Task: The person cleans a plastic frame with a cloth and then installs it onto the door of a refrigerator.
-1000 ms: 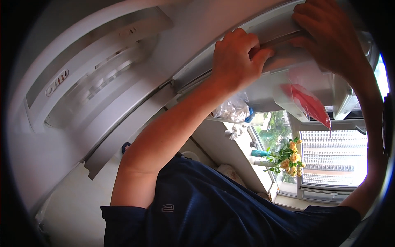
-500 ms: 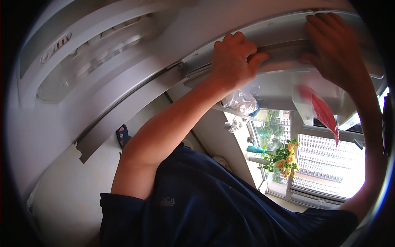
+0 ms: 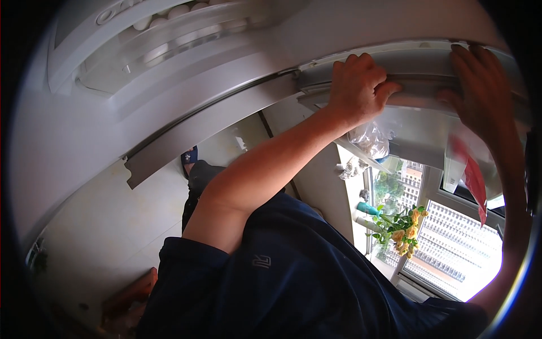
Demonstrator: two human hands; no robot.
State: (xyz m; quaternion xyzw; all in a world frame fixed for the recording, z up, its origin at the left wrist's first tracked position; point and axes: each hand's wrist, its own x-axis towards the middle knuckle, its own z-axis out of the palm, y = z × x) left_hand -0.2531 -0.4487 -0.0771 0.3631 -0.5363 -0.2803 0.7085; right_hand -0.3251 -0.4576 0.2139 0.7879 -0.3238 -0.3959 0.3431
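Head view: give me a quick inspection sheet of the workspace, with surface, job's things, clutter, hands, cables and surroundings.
Surface: pale tiled floor, seen from an odd, tilted angle.
Job's things: white fridge drawer, gripped along its front edge; the white fridge door beside it has a clear shelf holding pale rounded items, probably eggs.
Clutter: clear plastic bag and a red packet under the drawer.
Hands: left hand curled over the drawer edge; right hand lies flat on it, fingers spread.
Cables: nothing seen.
Surroundings: yellow flowers by a bright window; dark blue shirt fills the lower frame.
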